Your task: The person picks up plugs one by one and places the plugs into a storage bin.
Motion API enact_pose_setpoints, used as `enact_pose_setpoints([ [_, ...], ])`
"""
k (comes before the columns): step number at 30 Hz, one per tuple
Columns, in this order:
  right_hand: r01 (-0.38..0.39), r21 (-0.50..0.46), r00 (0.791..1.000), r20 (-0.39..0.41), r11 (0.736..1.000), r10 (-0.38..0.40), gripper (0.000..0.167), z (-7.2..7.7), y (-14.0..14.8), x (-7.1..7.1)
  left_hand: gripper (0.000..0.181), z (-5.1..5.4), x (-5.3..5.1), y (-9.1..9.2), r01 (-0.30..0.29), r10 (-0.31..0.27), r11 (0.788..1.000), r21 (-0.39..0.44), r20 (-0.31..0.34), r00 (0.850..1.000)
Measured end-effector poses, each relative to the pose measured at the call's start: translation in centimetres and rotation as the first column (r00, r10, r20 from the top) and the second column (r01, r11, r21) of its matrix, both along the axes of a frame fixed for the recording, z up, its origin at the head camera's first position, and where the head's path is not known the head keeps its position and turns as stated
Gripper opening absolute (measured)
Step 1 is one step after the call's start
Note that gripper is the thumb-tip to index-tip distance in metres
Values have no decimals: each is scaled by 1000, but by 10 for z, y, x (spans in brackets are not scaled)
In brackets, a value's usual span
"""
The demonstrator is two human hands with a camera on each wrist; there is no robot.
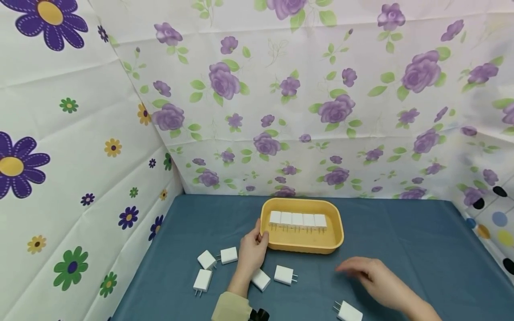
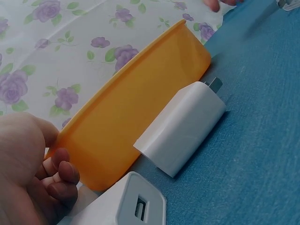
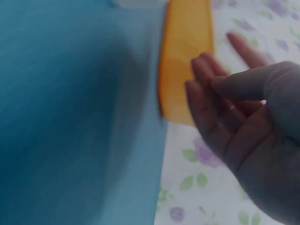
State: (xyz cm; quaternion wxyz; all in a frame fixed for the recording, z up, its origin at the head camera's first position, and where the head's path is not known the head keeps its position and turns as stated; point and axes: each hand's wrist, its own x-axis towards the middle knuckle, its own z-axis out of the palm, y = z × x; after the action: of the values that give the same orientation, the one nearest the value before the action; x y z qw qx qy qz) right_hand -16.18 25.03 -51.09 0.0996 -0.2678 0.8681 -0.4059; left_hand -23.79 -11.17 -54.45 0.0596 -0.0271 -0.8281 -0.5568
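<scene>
A yellow plastic tray (image 1: 303, 248) sits on the blue cloth, with a row of several white USB charger plugs (image 1: 297, 219) inside, their prongs toward the near side. My left hand (image 1: 252, 250) grips the tray's left end, thumb at the near corner; the left wrist view shows its other fingers curled by the tray wall. Just under that wrist lies a loose charger plug (image 1: 261, 280), and another charger plug (image 1: 284, 275) lies in front of the tray. My right hand (image 1: 379, 281) hovers right of the tray, fingers loosely bent, holding nothing. Below it lies a charger plug (image 1: 350, 311).
Left of the left forearm, several more plugs are scattered: an upper charger plug (image 1: 229, 255), a tilted charger plug (image 1: 206, 259) and a lower charger plug (image 1: 202, 280). A flowered curtain (image 1: 281, 111) rises behind the blue tablecloth (image 1: 401, 240).
</scene>
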Motion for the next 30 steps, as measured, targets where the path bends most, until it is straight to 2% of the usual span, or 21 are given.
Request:
enact_pose_setpoints([
  [2,-103,1,995,-12,995,103,60,-4,0,4,56,0,0,1,0,0,1000,2,0,1000],
  [5,-221,22,975,-31,975,222,71,-9,-1,12,56,1,1,1,-5,5,1000,4,0,1000],
  [10,-340,14,931,-136,940,339,72,-15,-8,25,56,1,1,2,-4,4,1000,13,-2,1000],
  [12,-374,-5,915,-165,928,368,61,-17,-13,30,56,1,1,2,-4,4,1000,12,-6,1000],
  [14,-388,-26,913,-146,921,381,47,-18,-17,35,56,1,2,2,-7,7,1000,10,-9,1000],
  [17,-382,-10,916,-133,924,377,23,-18,-23,42,55,0,2,2,-8,8,1000,7,-12,1000],
  [20,-361,35,919,-158,932,362,19,-18,-25,45,55,0,1,1,-4,4,1000,10,-12,1000],
  [22,-362,78,905,-210,929,370,17,-18,-25,45,55,0,1,1,-2,2,1000,13,-12,1000],
  [27,-379,215,849,-307,900,431,17,-18,-20,38,56,1,1,1,-3,3,1000,8,-11,1000],
  [28,-379,237,842,-312,895,439,17,-18,-18,36,56,0,1,1,-3,3,1000,5,-10,1000],
  [30,-377,276,844,-292,884,451,19,-18,-14,34,56,1,1,1,-3,3,1000,0,-8,1000],
])
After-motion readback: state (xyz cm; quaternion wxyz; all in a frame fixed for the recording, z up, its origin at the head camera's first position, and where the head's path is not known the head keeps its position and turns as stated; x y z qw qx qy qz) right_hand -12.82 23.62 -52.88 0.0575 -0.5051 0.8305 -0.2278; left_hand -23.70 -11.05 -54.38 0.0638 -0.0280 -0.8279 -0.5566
